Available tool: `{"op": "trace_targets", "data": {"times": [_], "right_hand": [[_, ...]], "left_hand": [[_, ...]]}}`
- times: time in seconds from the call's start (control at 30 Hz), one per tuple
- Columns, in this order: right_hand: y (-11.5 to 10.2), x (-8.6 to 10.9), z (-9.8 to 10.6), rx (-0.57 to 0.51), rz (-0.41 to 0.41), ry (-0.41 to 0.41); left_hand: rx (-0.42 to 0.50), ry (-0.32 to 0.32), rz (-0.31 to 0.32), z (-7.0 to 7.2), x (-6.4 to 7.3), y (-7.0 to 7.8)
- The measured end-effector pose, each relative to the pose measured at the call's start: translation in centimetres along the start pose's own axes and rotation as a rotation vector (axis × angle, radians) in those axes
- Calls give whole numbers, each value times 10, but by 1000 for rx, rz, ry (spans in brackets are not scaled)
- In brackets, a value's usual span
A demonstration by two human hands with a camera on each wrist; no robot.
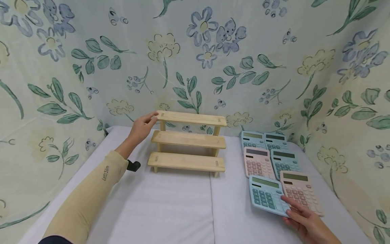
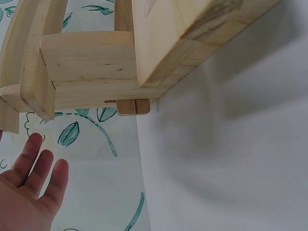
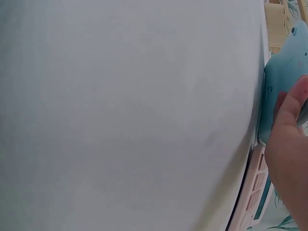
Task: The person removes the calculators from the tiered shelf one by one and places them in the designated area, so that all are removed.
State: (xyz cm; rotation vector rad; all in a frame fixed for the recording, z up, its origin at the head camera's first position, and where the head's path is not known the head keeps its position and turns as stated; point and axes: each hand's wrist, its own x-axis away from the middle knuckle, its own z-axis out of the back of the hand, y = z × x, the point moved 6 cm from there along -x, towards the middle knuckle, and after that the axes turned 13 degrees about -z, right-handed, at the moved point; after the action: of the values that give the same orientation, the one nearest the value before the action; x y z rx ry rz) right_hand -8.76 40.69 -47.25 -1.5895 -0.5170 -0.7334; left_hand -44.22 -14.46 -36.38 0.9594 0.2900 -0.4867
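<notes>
A three-step wooden display stand [image 1: 186,138] is on the white-covered table. My left hand [image 1: 142,128] touches the left end of its top step. In the left wrist view, three fingers of that hand [image 2: 36,180] are extended beside the stand [image 2: 91,62]; the thumb is out of sight. At the right, my right hand [image 1: 307,220] pinches the lower right corner of a light blue calculator [image 1: 266,195]. The calculator's near edge looks tilted up off the table. The right wrist view shows the calculator's underside [image 3: 284,82] and the hand [image 3: 288,139] gripping it.
Beyond the held calculator lie a pink calculator [image 1: 259,162], another pink one [image 1: 300,189] and several blue ones [image 1: 284,161], in two columns. A black bent object [image 1: 133,165] shows by the left wrist. Flower-patterned cloth [image 1: 189,51] surrounds the table [image 1: 170,210].
</notes>
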Motion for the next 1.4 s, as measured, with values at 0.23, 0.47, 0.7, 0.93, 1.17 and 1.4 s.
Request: {"op": "trace_targets", "data": {"times": [0.23, 0.47, 0.7, 0.93, 1.17, 1.4], "right_hand": [[-6, -4, 3, -61, -12, 99], [-16, -6, 3, -39, 5, 145], [-20, -7, 0, -46, 51, 191], [-23, -7, -6, 8, 44, 243], [-19, -5, -11, 294, 7, 319], [-18, -3, -8, 363, -24, 402]], "left_hand": [[-4, 6, 9, 1, 1, 0], [3, 1, 10, 0, 0, -1], [5, 2, 11, 0, 0, 0], [6, 2, -1, 0, 1, 0], [0, -11, 17, 0, 1, -3], [-2, -3, 12, -1, 0, -3]]}}
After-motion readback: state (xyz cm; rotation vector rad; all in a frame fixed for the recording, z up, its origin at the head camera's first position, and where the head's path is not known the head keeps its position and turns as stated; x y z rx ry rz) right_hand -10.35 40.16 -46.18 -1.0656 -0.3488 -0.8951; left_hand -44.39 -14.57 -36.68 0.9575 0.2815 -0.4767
